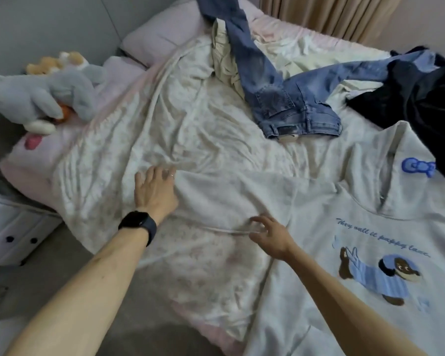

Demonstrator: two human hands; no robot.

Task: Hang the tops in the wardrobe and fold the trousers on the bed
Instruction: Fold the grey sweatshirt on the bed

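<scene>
Most of the view is taken up by a bed (34,173) with a pink sheet, covered by a rumpled pale floral duvet (190,119). A beige curtain (332,14) hangs behind it.

A pale grey sweatshirt (344,201) lies face up across the right side of the bed. It has a printed puppy in a blue striped jumper, a line of blue script above it and a blue bow on the hood. Its sleeve (229,196) stretches leftward over the duvet.

Blue jeans (280,98) sprawl unfolded at the far side, legs splayed, waistband toward the camera. A black garment (409,98) is heaped at the far right, just beside the hood. A cream garment (224,52) lies bunched partly under one jeans leg. A grey plush toy (49,91) sits at the left edge near a pink pillow (162,34).

The left hand (154,191) lies flat on the sleeve's end, fingers straight and slightly spread, gripping nothing. It has a ring (172,176) on one finger and a black watch (138,224) on the wrist. The right hand (270,235) is at the sleeve's lower edge with its fingers half curled. It is blurred, so whether it pinches the fabric cannot be told.
</scene>
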